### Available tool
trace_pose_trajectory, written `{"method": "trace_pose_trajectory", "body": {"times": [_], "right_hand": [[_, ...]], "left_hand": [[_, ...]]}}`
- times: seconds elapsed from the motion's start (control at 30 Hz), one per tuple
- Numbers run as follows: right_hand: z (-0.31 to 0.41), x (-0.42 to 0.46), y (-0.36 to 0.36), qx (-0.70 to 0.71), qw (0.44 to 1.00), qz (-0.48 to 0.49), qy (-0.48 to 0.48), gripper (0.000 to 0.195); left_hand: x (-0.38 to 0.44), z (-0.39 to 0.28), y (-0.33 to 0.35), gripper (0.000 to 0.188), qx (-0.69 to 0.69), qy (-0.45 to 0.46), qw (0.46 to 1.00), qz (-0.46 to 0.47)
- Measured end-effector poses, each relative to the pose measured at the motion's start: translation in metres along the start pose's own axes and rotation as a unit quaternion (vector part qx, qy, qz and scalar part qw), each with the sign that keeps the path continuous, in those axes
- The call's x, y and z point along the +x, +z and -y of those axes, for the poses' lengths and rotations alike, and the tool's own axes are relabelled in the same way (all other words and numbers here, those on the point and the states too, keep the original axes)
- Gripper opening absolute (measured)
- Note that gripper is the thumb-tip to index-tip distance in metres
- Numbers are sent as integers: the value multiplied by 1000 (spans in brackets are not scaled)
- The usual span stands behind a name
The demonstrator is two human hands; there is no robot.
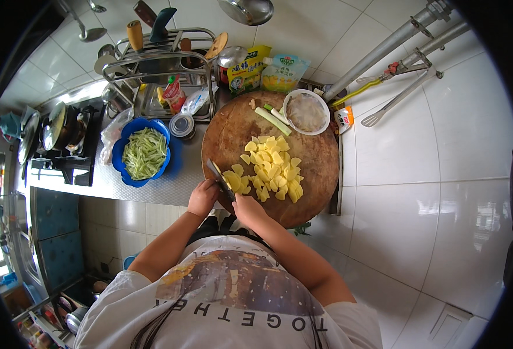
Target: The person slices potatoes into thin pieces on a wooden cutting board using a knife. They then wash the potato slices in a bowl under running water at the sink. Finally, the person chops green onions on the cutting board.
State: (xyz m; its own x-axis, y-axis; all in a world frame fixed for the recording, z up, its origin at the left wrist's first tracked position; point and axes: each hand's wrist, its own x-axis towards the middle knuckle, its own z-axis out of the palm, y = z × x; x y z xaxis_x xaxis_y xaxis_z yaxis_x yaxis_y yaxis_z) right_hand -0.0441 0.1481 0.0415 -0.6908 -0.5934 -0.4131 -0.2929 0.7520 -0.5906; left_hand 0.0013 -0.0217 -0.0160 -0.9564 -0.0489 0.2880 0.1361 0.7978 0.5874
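A knife with a dark blade is in my right hand, its blade over the left front part of a round wooden chopping board. My left hand is at the board's left edge, beside the blade; its fingertips are bent, and what lies under them is hidden. Thin yellow slices, likely potato, lie against the blade's right side. A larger pile of yellow slices covers the board's middle. Behind it lie pieces of scallion or leek and a white bowl with pale contents.
Left of the board stand a blue bowl of shredded green vegetable and a lidded jar. A metal rack with knives and seasoning pouches are at the back. A tiled wall and metal pipes bound the right side; a gas stove is far left.
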Motion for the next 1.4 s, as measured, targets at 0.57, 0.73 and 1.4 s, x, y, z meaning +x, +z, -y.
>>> {"method": "trace_pose_trajectory", "body": {"times": [0.57, 0.73, 1.4], "right_hand": [[7, -10, -20, -26, 998, 50, 12, 21], [15, -6, -21, -1, 995, 88, 47, 21], [-53, -25, -57, 167, 968, -9, 187, 19]], "left_hand": [[1, -3, -5, 14, -1, 11, 1000, -2], [1, -1, -4, 15, -3, 25, 1000, -6], [61, -32, 32, 15, 0, 106, 988, 109]]}}
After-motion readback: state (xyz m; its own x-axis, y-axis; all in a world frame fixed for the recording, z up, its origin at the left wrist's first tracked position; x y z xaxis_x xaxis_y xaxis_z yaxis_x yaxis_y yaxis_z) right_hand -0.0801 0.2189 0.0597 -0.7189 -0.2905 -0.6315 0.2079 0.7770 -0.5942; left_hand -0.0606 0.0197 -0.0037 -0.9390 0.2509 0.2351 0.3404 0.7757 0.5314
